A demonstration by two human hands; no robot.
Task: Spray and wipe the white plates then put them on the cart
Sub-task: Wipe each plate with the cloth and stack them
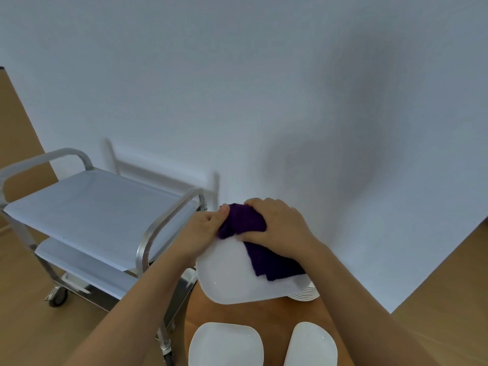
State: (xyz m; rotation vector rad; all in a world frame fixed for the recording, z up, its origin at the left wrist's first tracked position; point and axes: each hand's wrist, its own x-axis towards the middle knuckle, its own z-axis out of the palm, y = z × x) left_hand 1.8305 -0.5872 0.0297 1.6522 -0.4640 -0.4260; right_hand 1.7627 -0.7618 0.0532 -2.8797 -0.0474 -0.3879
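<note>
Currently, my right hand (277,228) bunches the purple cloth (253,233) in a closed grip, fingers curled over the fold and pressing it against the upper edge of the held white plate (237,276) at centre frame. My left hand (203,228) pinches the plate's far left corner, thumb on top, close beside the cloth; this grip is narrow and carries the plate, which is tilted above the wooden table (264,315).

Procedure for the wipe, as I judge it:
1. Keep the left grip firm at the rim so the plate does not swing under pressure.
2. Drag the cloth from the upper edge down toward the near edge in overlapping passes.
3. Cover the corners, where spray is likely to pool.

Pose: both forearms enter from the bottom of the frame and converge on the plate, wrists roughly level, right hand knuckles-up.

Two more plates lie at the bottom centre (225,344) and bottom right (311,344) of the frame; a plate stack (307,294) shows under the held plate's right edge. The steel cart (100,215) stands at left, just beside the table, its top shelf holding no plates.
</note>
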